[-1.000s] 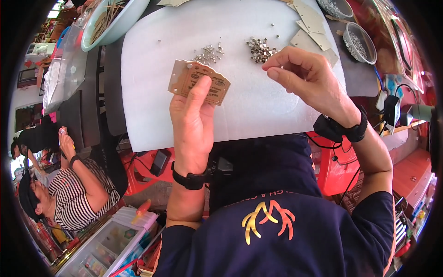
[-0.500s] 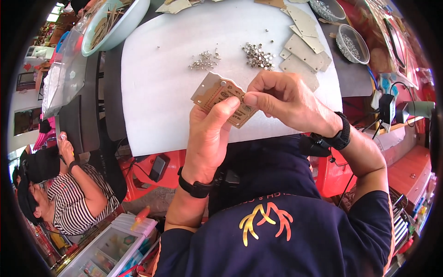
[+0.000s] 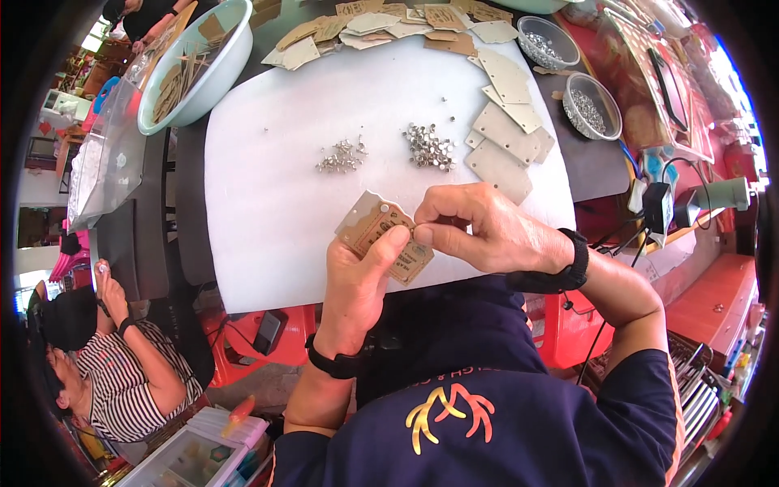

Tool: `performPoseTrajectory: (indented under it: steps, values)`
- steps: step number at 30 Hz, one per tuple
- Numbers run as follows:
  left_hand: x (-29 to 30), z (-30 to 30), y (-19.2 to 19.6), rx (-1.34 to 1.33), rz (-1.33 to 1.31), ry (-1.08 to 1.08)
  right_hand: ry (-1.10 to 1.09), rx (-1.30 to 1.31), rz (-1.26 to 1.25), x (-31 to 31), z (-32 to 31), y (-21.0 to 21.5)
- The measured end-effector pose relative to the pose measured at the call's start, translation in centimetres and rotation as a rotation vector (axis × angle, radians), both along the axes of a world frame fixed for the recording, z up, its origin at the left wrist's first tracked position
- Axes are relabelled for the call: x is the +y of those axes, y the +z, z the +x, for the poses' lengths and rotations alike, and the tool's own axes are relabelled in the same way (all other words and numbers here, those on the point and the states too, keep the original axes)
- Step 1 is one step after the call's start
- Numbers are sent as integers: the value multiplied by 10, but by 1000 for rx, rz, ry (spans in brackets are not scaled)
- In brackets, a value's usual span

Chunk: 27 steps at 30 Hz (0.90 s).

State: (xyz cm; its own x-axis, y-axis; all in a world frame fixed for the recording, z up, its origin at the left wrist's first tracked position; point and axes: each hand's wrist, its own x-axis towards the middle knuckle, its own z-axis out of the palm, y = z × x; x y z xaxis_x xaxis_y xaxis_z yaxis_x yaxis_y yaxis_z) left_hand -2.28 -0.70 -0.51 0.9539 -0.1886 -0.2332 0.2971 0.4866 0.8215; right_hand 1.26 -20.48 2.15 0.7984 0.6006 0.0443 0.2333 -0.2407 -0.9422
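A brown printed card (image 3: 365, 221) with a torn-looking pale upper edge and small corner holes is held above the near part of the white sheet (image 3: 268, 219). My left hand (image 3: 357, 280) grips it, thumb across the printed face. A small round silver stud (image 3: 385, 208) sits near its top edge. At the card's right edge my right hand (image 3: 491, 231) is pinched, thumb against forefinger; whatever lies between the fingertips is hidden. Beyond the hands are a heap of small silver rivets (image 3: 342, 156) and, to its right, a pile of round metal caps (image 3: 430, 148).
Grey cards with holes (image 3: 503, 130) overlap at the sheet's right; more cards (image 3: 381, 24) line the far edge. Two clear bowls of metal bits (image 3: 591, 109) stand far right. A pale blue basin (image 3: 219, 77) is at far left. A person in stripes (image 3: 146, 365) sits at left.
The whole view has shifted, showing more of the table's far edge, with the hands lower in the picture. Both hands stay at the card, the right still pinching at its edge.
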Motion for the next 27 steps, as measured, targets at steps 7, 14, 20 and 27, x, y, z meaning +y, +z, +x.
performPoseTrajectory:
  steps: [7,14,20,27]
  values:
    - [6,2,9,62,65,-144,23,-38,28,-2,1,3]
    - [6,5,9,87,138,-281,126,-36,-25,-12,3,4]
    - [5,6,12,71,174,-329,114,-1,-15,-13,-1,2]
    - [7,5,9,34,169,-339,83,197,8,-16,-3,-4]
